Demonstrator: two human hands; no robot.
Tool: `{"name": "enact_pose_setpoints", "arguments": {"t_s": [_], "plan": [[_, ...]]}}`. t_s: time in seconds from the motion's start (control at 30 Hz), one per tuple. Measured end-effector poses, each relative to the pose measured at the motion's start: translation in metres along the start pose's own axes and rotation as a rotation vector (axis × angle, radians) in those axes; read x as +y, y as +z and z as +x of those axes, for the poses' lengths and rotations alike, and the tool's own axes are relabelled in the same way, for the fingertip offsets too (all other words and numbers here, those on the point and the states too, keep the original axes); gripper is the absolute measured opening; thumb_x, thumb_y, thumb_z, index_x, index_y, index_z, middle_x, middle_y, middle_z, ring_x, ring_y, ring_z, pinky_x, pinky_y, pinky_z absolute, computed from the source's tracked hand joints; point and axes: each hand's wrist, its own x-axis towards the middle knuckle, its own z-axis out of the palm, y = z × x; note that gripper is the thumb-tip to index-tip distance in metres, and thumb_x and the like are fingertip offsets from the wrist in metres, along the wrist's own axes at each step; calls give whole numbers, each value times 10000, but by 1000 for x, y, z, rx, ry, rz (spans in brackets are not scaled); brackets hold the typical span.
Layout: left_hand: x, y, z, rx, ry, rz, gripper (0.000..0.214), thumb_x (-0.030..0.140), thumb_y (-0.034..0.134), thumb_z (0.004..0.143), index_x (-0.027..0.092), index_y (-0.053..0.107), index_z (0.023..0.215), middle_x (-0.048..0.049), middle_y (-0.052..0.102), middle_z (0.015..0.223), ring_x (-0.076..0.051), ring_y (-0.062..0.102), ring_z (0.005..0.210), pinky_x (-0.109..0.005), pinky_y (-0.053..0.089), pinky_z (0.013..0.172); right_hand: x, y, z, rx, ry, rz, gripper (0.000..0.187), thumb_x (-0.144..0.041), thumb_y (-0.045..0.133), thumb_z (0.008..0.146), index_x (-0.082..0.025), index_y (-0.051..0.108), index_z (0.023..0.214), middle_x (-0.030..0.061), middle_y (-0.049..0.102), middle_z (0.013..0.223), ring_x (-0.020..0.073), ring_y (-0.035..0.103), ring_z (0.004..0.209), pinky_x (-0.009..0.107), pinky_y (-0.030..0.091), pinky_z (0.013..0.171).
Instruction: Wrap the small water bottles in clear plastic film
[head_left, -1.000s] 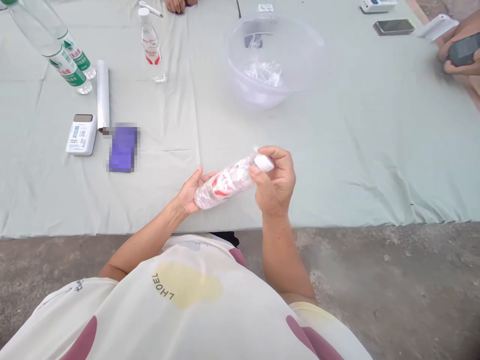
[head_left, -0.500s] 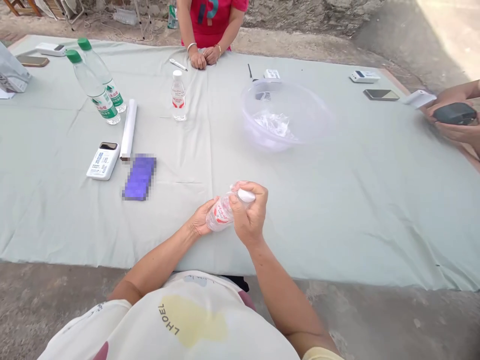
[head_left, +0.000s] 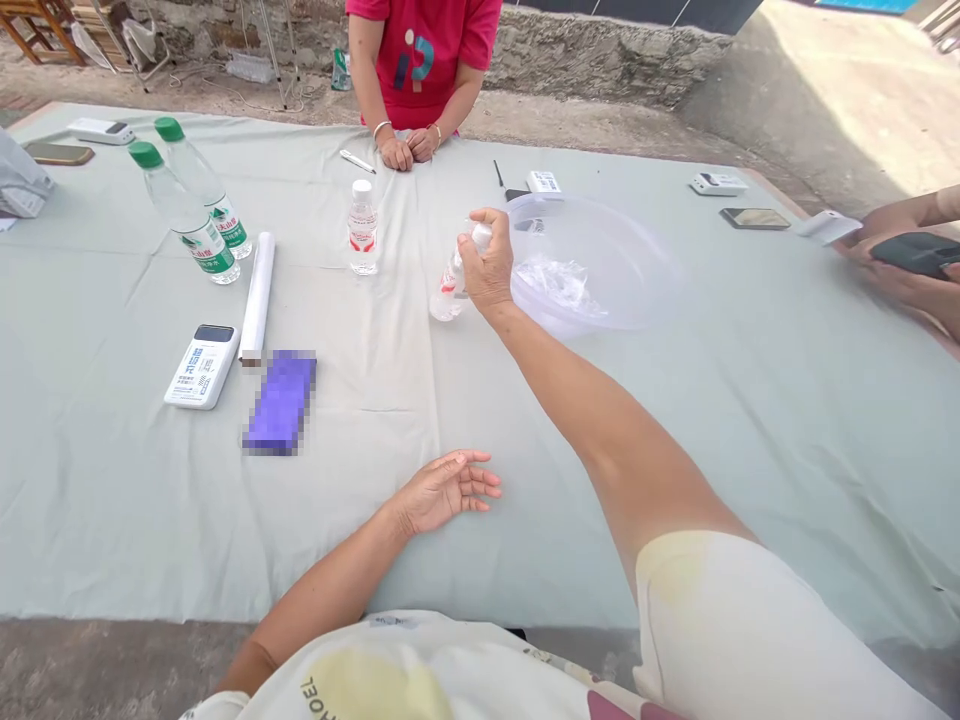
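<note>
One-handed now: right hand (head_left: 487, 268) clamped on the small bottle (head_left: 448, 292) at its cap, carried out to twelve o'clock, at nine o'clock of the clear bowl (head_left: 637, 225); left hand (head_left: 444, 490) released, lying open at six o'clock.

Green-capped bottles (head_left: 184, 215), white roll (head_left: 256, 297), white device (head_left: 201, 365) left; small upright bottle (head_left: 363, 228) centre; phone (head_left: 754, 217) far right.

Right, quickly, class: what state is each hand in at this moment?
Left hand: open, holding nothing, on the tablecloth.
Right hand: closed on the small bottle, beside the clear bowl.
</note>
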Motion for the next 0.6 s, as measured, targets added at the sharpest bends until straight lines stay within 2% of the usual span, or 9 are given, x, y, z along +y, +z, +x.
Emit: {"name": "enact_pose_setpoints", "arguments": {"t_s": [0.1,0.2,0.3,0.4,0.47,0.53,0.6], "plan": [[0,-1,1,10,-8,-6,411,451,713,844,156,672,1128,-130,716,1003,-236,691,926,-343,492,772,26,24,37,-29,44,-118,323,-434,414,974,-241,484,1224,96,535,1203,265,502,1192,536,405,1039],[-1,-1,2,13,-13,-9,420,452,723,834,156,670,1127,-132,718,993,-239,694,922,-343,487,767,43,37,63,-174,53,-209,319,-420,477,954,-245,498,1220,94,547,1157,263,518,1154,502,443,990],[-2,-1,4,8,-13,-9,419,453,717,839,159,664,1133,-131,715,997,-237,694,924,-345,487,769,46,41,81,-314,63,-293,352,-425,552,916,-241,517,1214,97,551,1126,288,524,1142,530,444,960],[-3,-2,4,4,-16,-9,419,456,717,838,162,661,1132,-124,711,1000,-232,694,925,-343,489,769,35,42,92,-350,123,-381,398,-471,581,892,-176,551,1158,145,534,1152,342,473,1209,608,376,986],[-3,-2,5,0,-19,-8,424,461,722,833,162,661,1128,-120,708,997,-229,694,924,-340,491,765,20,41,97,-298,125,-447,406,-504,580,882,-135,587,1050,187,517,1176,387,410,1261,669,294,1018],[-3,-2,5,0,-17,-8,434,466,732,822,161,662,1124,-119,708,992,-230,695,921,-342,493,761,3,42,101,-214,75,-492,374,-506,614,852,-146,609,950,200,506,1198,421,366,1284,709,217,1049],[-3,-2,6,3,-16,-7,448,470,744,808,161,662,1122,-120,708,989,-233,695,922,-345,493,761,-15,46,106,-154,9,-489,300,-465,659,815,-194,624,938,183,504,1225,430,362,1279,720,196,1071]]}}
